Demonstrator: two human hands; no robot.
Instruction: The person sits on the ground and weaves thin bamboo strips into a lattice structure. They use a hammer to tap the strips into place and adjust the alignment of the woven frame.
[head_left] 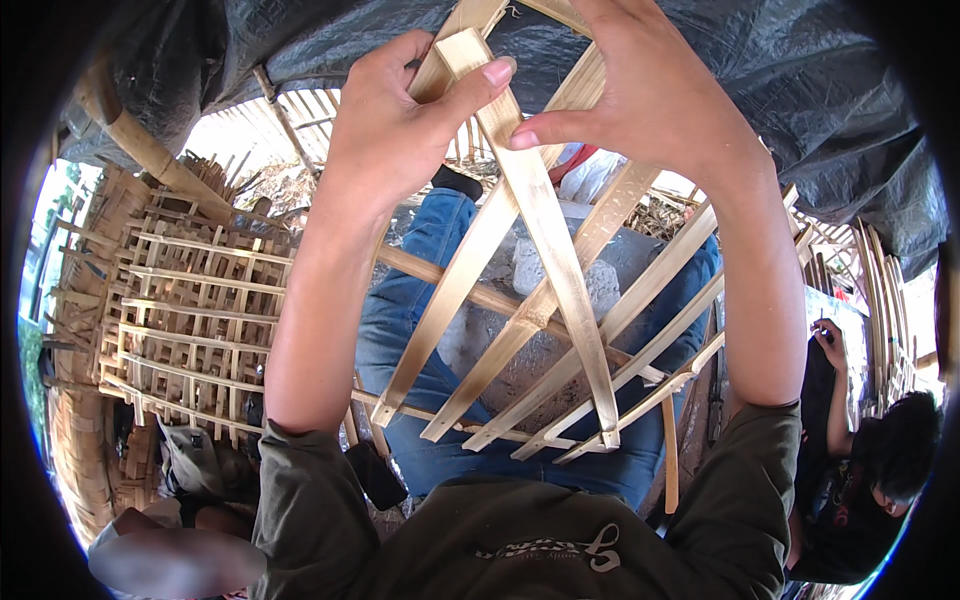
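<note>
Several pale bamboo strips (560, 270) cross each other in a loose lattice above my lap in blue jeans (420, 300). My left hand (400, 120) grips the top end of one strip, thumb pressed on its flat face. My right hand (640, 90) pinches the same strip just beside it, thumb and fingers closed on its edge. Both forearms rise from the lower edge in dark olive sleeves. The strips' lower ends fan out near my knees.
A stack of woven bamboo lattice frames (190, 310) stands at the left with a thick bamboo pole (140, 140) above it. A dark tarpaulin (780, 90) hangs overhead. Another person (880, 460) in dark clothing sits at the right, and more bamboo strips lean behind.
</note>
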